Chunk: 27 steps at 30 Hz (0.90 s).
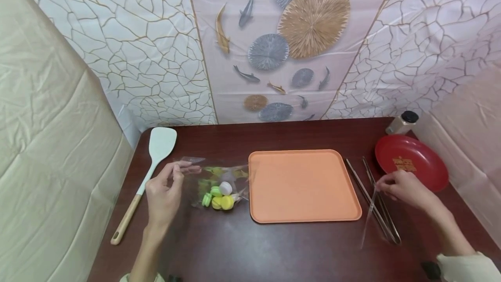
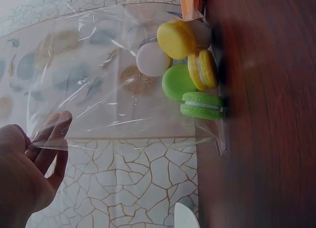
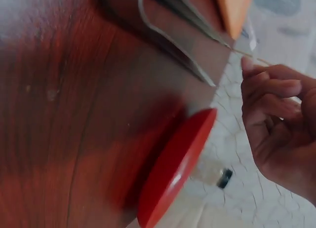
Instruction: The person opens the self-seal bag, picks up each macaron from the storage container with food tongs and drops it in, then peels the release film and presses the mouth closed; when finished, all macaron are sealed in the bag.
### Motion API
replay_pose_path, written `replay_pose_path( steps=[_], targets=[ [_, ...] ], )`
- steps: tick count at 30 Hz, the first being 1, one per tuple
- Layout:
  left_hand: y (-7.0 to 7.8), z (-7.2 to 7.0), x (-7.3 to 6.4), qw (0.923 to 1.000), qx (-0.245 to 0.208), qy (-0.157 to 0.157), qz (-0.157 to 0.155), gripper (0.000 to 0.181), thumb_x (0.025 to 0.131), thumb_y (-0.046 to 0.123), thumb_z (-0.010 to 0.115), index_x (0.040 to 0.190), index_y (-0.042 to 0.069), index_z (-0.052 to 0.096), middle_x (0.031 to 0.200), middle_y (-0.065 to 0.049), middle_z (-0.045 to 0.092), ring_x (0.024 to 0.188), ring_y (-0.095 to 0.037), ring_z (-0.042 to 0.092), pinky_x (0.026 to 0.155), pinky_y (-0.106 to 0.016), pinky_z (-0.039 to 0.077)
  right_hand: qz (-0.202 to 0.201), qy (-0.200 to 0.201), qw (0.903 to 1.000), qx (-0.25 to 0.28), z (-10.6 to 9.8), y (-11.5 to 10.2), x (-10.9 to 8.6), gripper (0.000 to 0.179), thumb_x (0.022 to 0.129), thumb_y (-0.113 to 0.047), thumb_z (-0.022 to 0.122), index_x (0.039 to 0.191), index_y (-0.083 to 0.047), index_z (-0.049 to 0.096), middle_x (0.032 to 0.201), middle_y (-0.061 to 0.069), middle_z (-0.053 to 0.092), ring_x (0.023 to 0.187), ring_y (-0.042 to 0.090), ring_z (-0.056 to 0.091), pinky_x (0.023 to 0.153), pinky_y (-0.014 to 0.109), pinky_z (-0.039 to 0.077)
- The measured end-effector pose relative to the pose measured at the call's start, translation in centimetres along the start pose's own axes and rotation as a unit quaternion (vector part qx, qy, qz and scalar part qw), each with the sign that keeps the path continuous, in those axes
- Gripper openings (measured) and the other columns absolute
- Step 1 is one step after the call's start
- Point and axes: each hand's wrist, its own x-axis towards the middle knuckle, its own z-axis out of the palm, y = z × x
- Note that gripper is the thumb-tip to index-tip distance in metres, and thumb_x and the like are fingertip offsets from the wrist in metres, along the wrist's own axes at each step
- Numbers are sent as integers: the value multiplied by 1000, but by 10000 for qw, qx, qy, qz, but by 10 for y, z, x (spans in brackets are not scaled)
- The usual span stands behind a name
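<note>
My left hand (image 1: 166,188) pinches the upper left edge of a clear plastic bag (image 2: 98,99) between thumb and fingers. Several macarons in yellow (image 2: 176,39), green (image 2: 178,82) and pale white (image 2: 153,59) lie together at the bottom of the bag, low over the dark table. My right hand (image 1: 403,188) is raised at the right side, above the metal tongs (image 1: 385,212). Its thumb and fingertips pinch a thin clear strip (image 1: 369,219) that hangs down. In the right wrist view only a short bit of this strip shows.
An orange tray (image 1: 305,186) lies in the middle of the table, right of the bag. A white spatula with a wooden handle (image 1: 128,219) lies at the left. Beyond my right hand are a red plate (image 1: 426,160) and a jar with a black lid (image 1: 403,123).
</note>
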Motion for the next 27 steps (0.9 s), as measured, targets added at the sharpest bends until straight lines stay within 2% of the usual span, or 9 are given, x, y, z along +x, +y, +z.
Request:
replay_pose_path(
  steps=[2, 7, 11, 13, 18, 20, 23, 25, 27],
  targets=[
    [0, -1, 1, 9999, 94, -31, -61, 27, 109, -10, 51, 108, -5, 78, 95, -20, 84, 94, 4, 78, 80, -12, 58, 1, 142, 9997, -190, 6, 1, 11, 15, 103, -5, 71, 91, -1, 80, 61, -6, 54, 55, 5, 47, 53, 25, 40],
    [-1, -2, 2, 9994, 322, -122, 80, 26, 109, -11, 54, 110, -3, 78, 97, -17, 84, 96, 6, 77, 88, -11, 56, -408, 533, 9977, -47, 20, 13, 33, 14, 101, -3, 71, 89, -2, 78, 60, -5, 59, 53, 8, 53, 51, 25, 42],
    [0, -4, 2, 9986, 496, -139, 122, 25, 109, -9, 55, 112, -2, 79, 99, -15, 85, 95, 7, 76, 88, -9, 54, -271, 565, 9980, 14, 23, 12, 40, 10, 101, 0, 70, 93, 0, 76, 64, -3, 64, 56, 11, 58, 53, 26, 46],
    [1, -5, 1, 9985, 530, -129, -11, 25, 111, -6, 55, 112, 0, 79, 100, -14, 85, 94, 6, 75, 82, -9, 52, -70, 495, 9987, 35, 22, 6, 41, 7, 101, 1, 70, 98, 3, 76, 69, 0, 68, 59, 14, 62, 55, 26, 49],
    [6, -6, 0, 9991, 20, -180, -384, 26, 114, -2, 52, 116, -3, 78, 104, -21, 83, 61, -2, 70, 56, -18, 52, 42, 642, 9978, 179, 19, 0, 43, 13, 102, 6, 70, 111, 14, 71, 83, 17, 77, 67, 22, 70, 57, 25, 54],
    [7, -5, 1, 9983, -304, -232, -439, 27, 115, -2, 50, 118, -6, 76, 105, -26, 82, 58, -5, 71, 54, -22, 57, -58, 959, 9954, 50, 19, 0, 45, 16, 99, 7, 73, 112, 16, 70, 88, 23, 77, 71, 29, 72, 60, 27, 54],
    [7, -5, 2, 9962, -670, -308, -475, 29, 116, -2, 47, 118, -11, 74, 106, -32, 79, 79, -8, 81, 69, -26, 64, -309, 1868, 9818, -155, 23, -10, 48, 20, 96, 4, 79, 112, 14, 73, 97, 28, 74, 83, 34, 71, 69, 29, 52],
    [6, -5, 3, 9950, -791, -352, -496, 30, 116, -2, 46, 118, -13, 73, 106, -34, 78, 90, -9, 82, 75, -28, 65, -599, 2472, 9671, -26, 28, -27, 51, 21, 95, 2, 81, 113, 11, 75, 104, 28, 73, 91, 25, 69, 76, 23, 50],
    [5, -6, 3, 9941, -828, -427, -560, 30, 116, -1, 45, 119, -16, 71, 108, -35, 78, 94, -11, 83, 80, -29, 65, -945, 2673, 9581, 401, 34, -54, 54, 20, 99, -3, 79, 118, 4, 78, 112, 24, 74, 100, 9, 66, 84, 17, 47]
  ],
)
